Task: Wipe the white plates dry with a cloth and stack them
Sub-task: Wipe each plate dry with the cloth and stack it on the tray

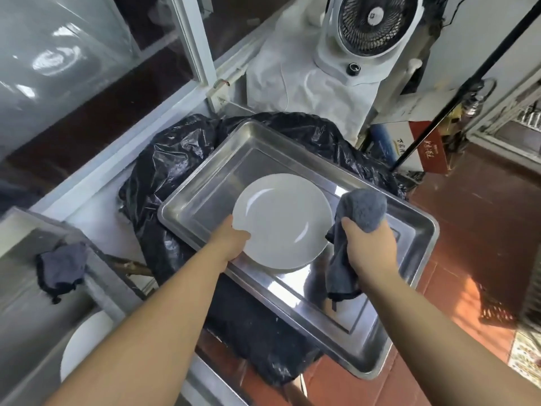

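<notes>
White plate [282, 221] between left hand [231, 241] and cloth-holding right hand [370, 247].

**One head camera, looking steeply down**

There is a single wide-angle view, worn on the person's head. It faces forward and down along both forearms, which run in from the bottom edge. A steel tray [409, 238] fills the middle at close range. A fan [370, 33] stands at the top edge, a sink [26, 259] at lower left, and red floor tiles [474, 206] on the right. Straight lines bow near the edges.
</notes>
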Available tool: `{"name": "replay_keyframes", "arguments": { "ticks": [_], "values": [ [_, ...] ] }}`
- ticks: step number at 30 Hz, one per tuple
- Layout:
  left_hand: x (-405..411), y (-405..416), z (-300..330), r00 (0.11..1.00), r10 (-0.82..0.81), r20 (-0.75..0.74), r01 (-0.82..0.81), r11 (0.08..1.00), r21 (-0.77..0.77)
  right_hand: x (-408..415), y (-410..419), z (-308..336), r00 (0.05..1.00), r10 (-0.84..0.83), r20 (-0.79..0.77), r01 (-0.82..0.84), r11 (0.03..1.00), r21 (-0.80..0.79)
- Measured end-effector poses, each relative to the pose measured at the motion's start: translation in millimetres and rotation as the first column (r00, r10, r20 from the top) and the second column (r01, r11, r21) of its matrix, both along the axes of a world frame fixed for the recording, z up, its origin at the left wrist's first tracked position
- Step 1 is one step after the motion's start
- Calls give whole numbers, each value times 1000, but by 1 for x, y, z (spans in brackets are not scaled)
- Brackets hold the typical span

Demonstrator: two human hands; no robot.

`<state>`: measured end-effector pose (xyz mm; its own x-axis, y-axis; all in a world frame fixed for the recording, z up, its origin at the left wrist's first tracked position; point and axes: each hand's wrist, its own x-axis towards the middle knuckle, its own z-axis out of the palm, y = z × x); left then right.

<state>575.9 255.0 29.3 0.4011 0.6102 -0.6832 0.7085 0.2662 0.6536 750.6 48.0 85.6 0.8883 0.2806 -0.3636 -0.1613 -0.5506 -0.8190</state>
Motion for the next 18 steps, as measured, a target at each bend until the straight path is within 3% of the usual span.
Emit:
{"name": "replay_keyframes", "arguments": {
  "ticks": [3, 9, 14, 18],
  "values": [
    [-5, -5, 2, 998, 57, 35, -53, 995, -89, -28, -2, 14, 991, 60, -118, -48, 994, 103],
    [-49, -34, 23, 995, 98, 23, -100, 991, 92, -79, 5, 27, 823, 271, -498, -44, 906, 421],
    [-122, -51, 50, 989, 146, -5, -143, 973, 183, -127, 30, 32, 733, 435, -523, -200, 872, 446],
    [-193, -70, 74, 955, 296, -25, -284, 933, 220, -177, 57, 35, 615, 535, -580, -323, 841, 434]
  ]
}}
